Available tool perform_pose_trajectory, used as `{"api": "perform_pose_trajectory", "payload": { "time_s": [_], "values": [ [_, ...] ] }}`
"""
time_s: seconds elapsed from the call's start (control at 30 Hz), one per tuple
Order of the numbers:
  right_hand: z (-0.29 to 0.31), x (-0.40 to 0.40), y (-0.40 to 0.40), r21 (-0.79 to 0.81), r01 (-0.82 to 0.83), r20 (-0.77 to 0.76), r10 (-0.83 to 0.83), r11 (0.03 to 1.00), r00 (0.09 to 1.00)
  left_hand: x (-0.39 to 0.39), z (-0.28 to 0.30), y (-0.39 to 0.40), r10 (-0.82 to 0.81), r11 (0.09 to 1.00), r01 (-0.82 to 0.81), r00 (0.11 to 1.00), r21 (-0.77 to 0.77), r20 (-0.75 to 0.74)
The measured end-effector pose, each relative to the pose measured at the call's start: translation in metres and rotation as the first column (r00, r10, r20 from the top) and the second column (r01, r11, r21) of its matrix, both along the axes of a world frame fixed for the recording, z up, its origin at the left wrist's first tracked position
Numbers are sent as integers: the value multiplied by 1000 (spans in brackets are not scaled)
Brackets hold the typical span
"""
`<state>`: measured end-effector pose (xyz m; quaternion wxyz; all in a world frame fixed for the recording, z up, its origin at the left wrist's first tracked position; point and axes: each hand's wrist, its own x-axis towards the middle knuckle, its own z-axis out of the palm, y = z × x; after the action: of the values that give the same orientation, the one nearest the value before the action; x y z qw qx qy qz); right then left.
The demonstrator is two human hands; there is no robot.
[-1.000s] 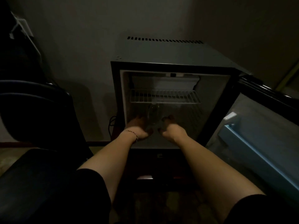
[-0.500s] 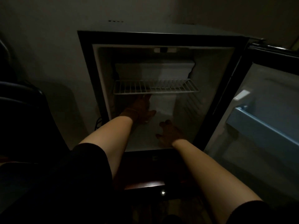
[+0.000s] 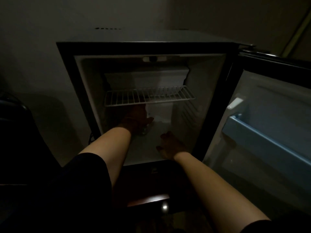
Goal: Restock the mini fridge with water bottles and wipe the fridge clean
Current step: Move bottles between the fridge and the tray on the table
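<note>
The mini fridge fills far more of my view than it did a second ago; I have leaned in, and its door stands swung wide at three o'clock. Under the wire shelf my left hand has pushed deep toward twelve o'clock along the left wall. A second ago both my hands flanked a water bottle at the front of the floor; now a glint of clear plastic shows just beneath my left palm, so I judge the bottle has travelled back with it. The light is too poor to say whether my left fingers are wrapped round it or merely resting on it. My right hand has let go and sits at five o'clock near the front lip, fingers loosely apart, holding nothing, low over the fridge floor. To my mind one bottle is nearly placed; more stocking and all the wiping remain.
</note>
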<state>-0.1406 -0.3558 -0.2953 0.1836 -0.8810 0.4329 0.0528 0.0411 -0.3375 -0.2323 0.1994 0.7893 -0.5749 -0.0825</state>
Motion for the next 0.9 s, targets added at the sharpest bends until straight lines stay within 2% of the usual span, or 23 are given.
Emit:
{"api": "perform_pose_trajectory", "payload": {
  "time_s": [0.13,0.33,0.6,0.9],
  "values": [
    [7,-6,1,25,12,26,-13,1000,1000,-2,0,0,49,998,-48,999,48,-12],
    [7,-9,9,63,14,17,-15,998,1000,2,-4,7,55,998,-59,983,-16,-176],
    [45,-5,20,104,4,-23,-1,995,1000,-13,17,45,16,992,-5,996,128,-86],
    [104,-33,65,44,-100,-4,100,994,995,-59,60,110,140,966,-111,984,233,-111]
  ]
}}
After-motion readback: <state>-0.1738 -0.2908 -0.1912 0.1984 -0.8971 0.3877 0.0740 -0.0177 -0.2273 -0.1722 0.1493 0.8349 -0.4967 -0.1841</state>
